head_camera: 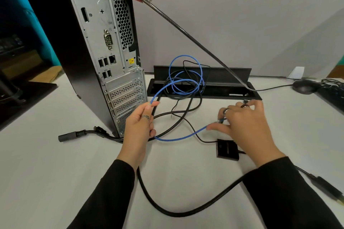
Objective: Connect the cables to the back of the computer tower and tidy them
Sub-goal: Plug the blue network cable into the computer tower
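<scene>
On the desk, blue cable: the blue cable (178, 136) runs from a loose coil over the cable tray (204, 87), through both hands, and sags onto the desk (55, 173) between them.
Left hand: the left hand (138, 128) pinches the cable near the foot of the tower, fingers closed around it.
Right hand: the right hand (242, 124) grips the plug end between thumb and fingertips; the plug itself is mostly hidden.
Computer tower: the tower (104, 52) stands upright, back panel facing the person, with its network socket (112, 59) free beside the USB ports.
Step in hand, by the look of it: bringing the plug up to that socket. It should go in squarely with its clip turned the matching way, slack fed from the left hand.
Around it: black cables (167, 208), a small black adapter (227, 149) and a lock cable (186, 37) cross the desk; a mouse (304, 85) sits far right.
</scene>
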The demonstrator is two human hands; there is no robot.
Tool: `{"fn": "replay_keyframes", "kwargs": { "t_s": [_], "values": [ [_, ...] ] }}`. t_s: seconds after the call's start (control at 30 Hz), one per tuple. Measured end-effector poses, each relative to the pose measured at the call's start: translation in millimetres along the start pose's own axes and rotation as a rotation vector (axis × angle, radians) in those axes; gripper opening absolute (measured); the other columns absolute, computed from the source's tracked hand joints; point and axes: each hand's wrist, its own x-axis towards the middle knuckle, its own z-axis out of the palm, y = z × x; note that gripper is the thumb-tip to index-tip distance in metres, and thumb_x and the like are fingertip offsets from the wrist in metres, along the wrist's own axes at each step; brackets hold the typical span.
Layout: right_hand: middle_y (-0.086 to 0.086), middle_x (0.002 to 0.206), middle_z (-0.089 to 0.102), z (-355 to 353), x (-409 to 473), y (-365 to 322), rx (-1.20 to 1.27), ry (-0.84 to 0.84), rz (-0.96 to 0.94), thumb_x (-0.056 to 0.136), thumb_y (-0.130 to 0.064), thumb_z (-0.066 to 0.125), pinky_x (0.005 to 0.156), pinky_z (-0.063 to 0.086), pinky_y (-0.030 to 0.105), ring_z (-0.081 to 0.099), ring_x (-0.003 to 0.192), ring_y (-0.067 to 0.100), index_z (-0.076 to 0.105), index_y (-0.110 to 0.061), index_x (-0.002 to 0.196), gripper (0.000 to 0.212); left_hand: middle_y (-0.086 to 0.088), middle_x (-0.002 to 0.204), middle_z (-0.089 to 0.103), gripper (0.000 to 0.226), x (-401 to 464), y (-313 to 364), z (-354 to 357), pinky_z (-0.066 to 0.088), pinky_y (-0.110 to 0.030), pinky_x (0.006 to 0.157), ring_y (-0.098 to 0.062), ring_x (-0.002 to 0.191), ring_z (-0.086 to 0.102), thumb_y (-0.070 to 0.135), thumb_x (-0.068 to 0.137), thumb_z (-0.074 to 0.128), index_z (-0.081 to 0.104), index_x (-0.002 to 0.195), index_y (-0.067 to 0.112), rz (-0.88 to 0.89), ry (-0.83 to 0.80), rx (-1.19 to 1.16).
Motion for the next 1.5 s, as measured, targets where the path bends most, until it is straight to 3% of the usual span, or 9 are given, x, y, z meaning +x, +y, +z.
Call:
{"fn": "replay_keyframes", "kwargs": {
  "t_s": [0.13,0.2,0.4,0.5,0.67,0.87,1.0,1.27,1.5],
  "values": [
    [-0.003,0.048,0.046,-12,-2,8,0.087,-0.022,0.159,0.072,-0.061,0.054,0.069,0.038,0.034,0.045,0.047,0.020,0.064,-0.014,0.067,0.049,0.002,0.063,0.036,0.028,0,0,0,0.043,-0.018,0.048,-0.010,0.055,0.035,0.018,0.100,0.039,0.065,0.098,0.026,0.080,0.026,0.111],
    [-0.001,0.056,0.048,-15,0,5,0.327,-0.106,0.296,0.077,-0.051,0.062,0.057,0.033,0.026,0.046,0.055,0.019,0.060,-0.016,0.081,0.035,0.002,0.077,0.045,0.024,-3,-2,3,0.051,-0.023,0.069,-0.012,0.066,0.046,0.017,0.098,0.041,0.061,0.107,0.028,0.193,0.087,0.340],
    [0.000,0.069,0.058,-6,5,-1,0.919,-0.185,0.477,0.085,-0.025,0.065,0.063,0.043,0.018,0.051,0.059,0.008,0.059,-0.011,0.091,0.016,-0.004,0.141,0.021,0.059,-31,-11,22,0.022,-0.034,0.106,-0.023,0.130,0.021,0.022,0.087,0.056,0.031,0.140,0.022,0.647,0.250,0.966],
    [-0.006,0.069,0.067,-10,6,-1,1.152,-0.170,0.508,0.084,-0.021,0.065,0.064,0.048,0.027,0.053,0.052,0.003,0.065,-0.006,0.089,0.016,-0.003,0.142,0.026,0.054,-34,-19,29,0.021,-0.042,0.104,-0.022,0.129,0.023,0.032,0.086,0.047,0.033,0.138,0.024,0.702,0.098,1.079],
    [-0.001,0.070,0.072,-27,5,-8,1.477,-0.034,0.464,0.087,-0.014,0.062,0.059,0.051,0.018,0.054,0.054,0.009,0.068,-0.014,0.083,0.008,0.010,0.135,0.046,0.046,-32,-29,28,0.018,-0.022,0.101,-0.006,0.123,0.027,0.034,0.096,0.044,0.031,0.141,0.034,0.419,-0.232,0.908],
    [-0.004,0.070,0.071,-39,5,-26,1.447,0.078,0.261,0.090,-0.012,0.057,0.064,0.051,0.018,0.058,0.059,0.008,0.065,-0.023,0.079,0.017,0.015,0.092,0.068,0.015,-28,-26,25,0.046,-0.039,0.093,-0.010,0.103,0.057,0.032,0.091,0.056,0.064,0.094,0.044,0.238,-0.221,0.497],
    [-0.007,0.073,0.069,-39,3,-38,1.291,0.120,0.134,0.088,-0.034,0.051,0.069,0.049,0.014,0.063,0.066,0.006,0.060,-0.031,0.083,0.011,0.010,0.088,0.072,0.012,-24,-25,25,0.049,-0.032,0.089,-0.006,0.091,0.063,0.025,0.084,0.066,0.070,0.085,0.037,0.207,-0.206,0.436],
    [-0.030,0.081,0.051,-32,0,-50,0.981,0.318,0.012,0.090,-0.015,0.051,0.066,0.037,-0.002,0.054,0.072,-0.015,0.065,-0.015,0.097,0.016,0.009,0.081,0.073,0.012,-21,-28,23,0.051,-0.035,0.088,-0.013,0.092,0.065,0.023,0.081,0.069,0.072,0.086,0.033,0.194,-0.199,0.422],
    [-0.002,0.089,0.068,-24,-1,-50,0.880,0.416,-0.061,0.089,-0.017,0.052,0.068,0.058,0.037,0.058,0.079,0.004,0.067,-0.008,0.103,0.022,0.010,0.083,0.072,0.013,-22,-27,24,0.048,-0.024,0.084,-0.008,0.089,0.064,0.023,0.081,0.069,0.071,0.083,0.035,0.212,-0.196,0.423]
  ]
}}
